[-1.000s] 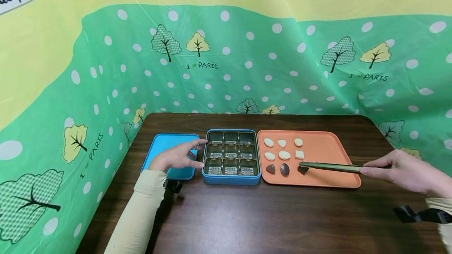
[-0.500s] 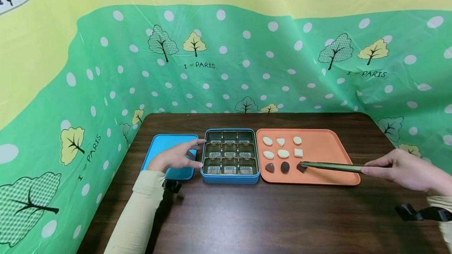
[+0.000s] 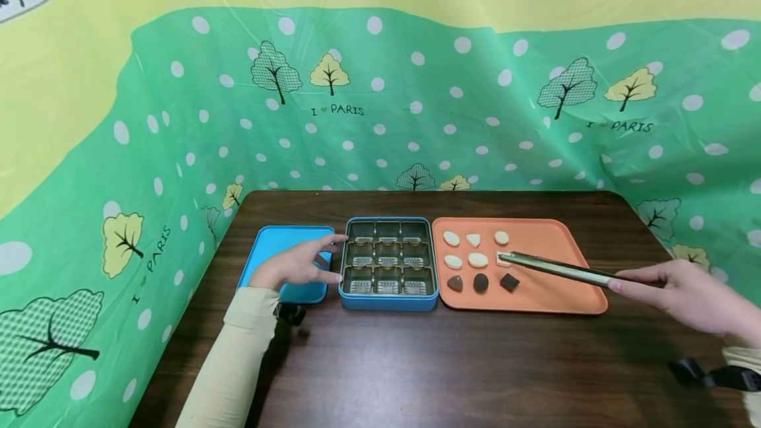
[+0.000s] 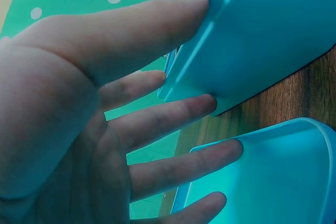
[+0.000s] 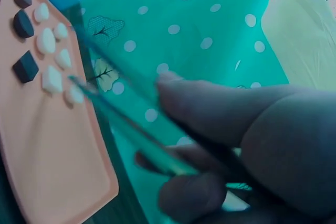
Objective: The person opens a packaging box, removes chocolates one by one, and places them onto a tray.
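Observation:
My right hand [image 3: 684, 292] grips metal tongs [image 3: 559, 268] above the orange tray [image 3: 549, 238]. In the head view the tong tips overlap the white square chocolate [image 5: 52, 80]; the right wrist view shows the two tong arms spread apart, with nothing between them. Nearer me on the tray lie a dark square chocolate [image 3: 509, 283], a dark oval chocolate [image 3: 480, 283] and a dark pointed one [image 3: 454, 283]. Several white chocolates form the rows behind. My left hand [image 3: 297, 264] has its fingers extended, touching the left side of the blue box [image 3: 388, 303].
Inside the box is a divided insert [image 3: 388, 263] with bare compartments. A blue lid [image 3: 285, 236] lies left of it, partly under my left hand. Everything rests on a dark wooden table [image 3: 380, 368], with a green and yellow patterned cloth [image 3: 380, 150] hanging behind.
The tongs have moved away from the dark square chocolate, up to the white square one behind it. The dark square now lies slightly turned on the tray. My left hand has stayed put.

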### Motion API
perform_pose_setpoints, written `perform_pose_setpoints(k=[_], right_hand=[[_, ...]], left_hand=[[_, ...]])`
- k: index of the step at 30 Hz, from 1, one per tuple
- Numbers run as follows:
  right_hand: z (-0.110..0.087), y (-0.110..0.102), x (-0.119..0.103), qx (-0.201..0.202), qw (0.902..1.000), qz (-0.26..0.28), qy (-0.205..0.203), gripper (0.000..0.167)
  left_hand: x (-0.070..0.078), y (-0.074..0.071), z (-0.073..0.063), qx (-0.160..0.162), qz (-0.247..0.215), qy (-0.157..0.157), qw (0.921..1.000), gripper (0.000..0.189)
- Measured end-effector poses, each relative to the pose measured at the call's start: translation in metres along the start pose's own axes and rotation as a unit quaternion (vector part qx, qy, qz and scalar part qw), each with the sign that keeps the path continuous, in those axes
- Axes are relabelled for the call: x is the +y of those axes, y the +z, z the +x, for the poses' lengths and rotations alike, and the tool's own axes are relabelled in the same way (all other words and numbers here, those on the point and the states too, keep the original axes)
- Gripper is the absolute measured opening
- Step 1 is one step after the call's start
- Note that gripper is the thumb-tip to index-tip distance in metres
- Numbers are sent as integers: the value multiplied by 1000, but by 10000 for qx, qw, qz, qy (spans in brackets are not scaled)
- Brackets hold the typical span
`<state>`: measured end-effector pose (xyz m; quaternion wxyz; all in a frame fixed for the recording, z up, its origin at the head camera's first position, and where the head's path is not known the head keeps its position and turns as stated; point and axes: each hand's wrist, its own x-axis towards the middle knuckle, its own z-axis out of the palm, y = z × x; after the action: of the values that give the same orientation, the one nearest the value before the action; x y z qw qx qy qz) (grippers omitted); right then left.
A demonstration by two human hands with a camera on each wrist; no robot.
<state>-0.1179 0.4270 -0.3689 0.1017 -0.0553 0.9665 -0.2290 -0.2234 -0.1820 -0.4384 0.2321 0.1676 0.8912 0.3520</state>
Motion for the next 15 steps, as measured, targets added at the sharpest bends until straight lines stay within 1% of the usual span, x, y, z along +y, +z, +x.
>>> perform_pose_setpoints(k=[3, 6, 9, 12, 15], right_hand=[[0, 5, 3, 288, 9996, 43, 43, 60], [0, 10, 9, 727, 9973, 52, 29, 62], [1, 15, 17, 1182, 9930, -7, 2, 61], [4, 22, 27, 1616, 9865, -246, -19, 57], [7, 27, 38, 1811, 9822, -482, 129, 56]], left_hand=[[1, 1, 0, 16, -16, -9, 10000, 88], [2, 2, 1, 23, -8, -18, 10000, 87], [4, 4, 2, 32, 10, -23, 10000, 87], [4, 4, 3, 35, 30, -16, 10000, 87], [5, 5, 4, 36, 28, -8, 10000, 87]])
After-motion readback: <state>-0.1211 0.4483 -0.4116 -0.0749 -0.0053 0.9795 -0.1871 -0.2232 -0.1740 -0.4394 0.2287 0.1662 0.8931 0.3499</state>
